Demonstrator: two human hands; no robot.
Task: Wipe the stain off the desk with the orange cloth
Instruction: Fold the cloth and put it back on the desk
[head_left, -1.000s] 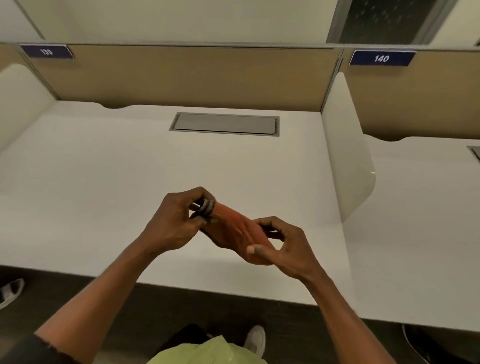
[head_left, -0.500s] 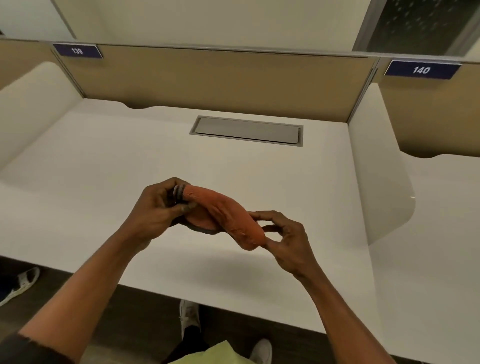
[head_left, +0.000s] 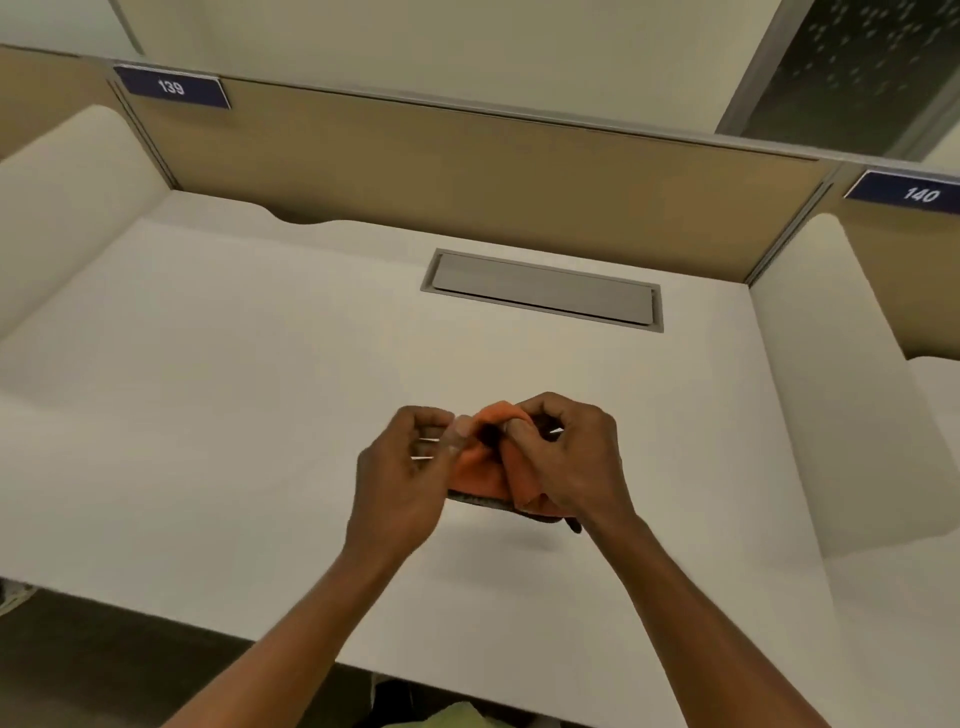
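Both hands hold the orange cloth (head_left: 485, 467) bunched up a little above the white desk (head_left: 234, 415), near its middle. My left hand (head_left: 402, 483) pinches the cloth's left side with thumb and fingers. My right hand (head_left: 576, 467) grips its right side, with fingers curled over the top. A dark grey edge of the cloth shows along its underside. I see no stain on the desk; the part under the hands and cloth is hidden.
A grey cable hatch (head_left: 543, 291) is set into the desk at the back. A tan partition (head_left: 467, 171) with label 139 (head_left: 171, 87) closes the rear. White rounded dividers stand at the left (head_left: 62, 208) and right (head_left: 831, 389). The desk's front edge runs below my forearms.
My hands have come closer together, folding the stretched-out cloth into a bunch. The view has tilted and shifted, so the hands sit farther over the desk.
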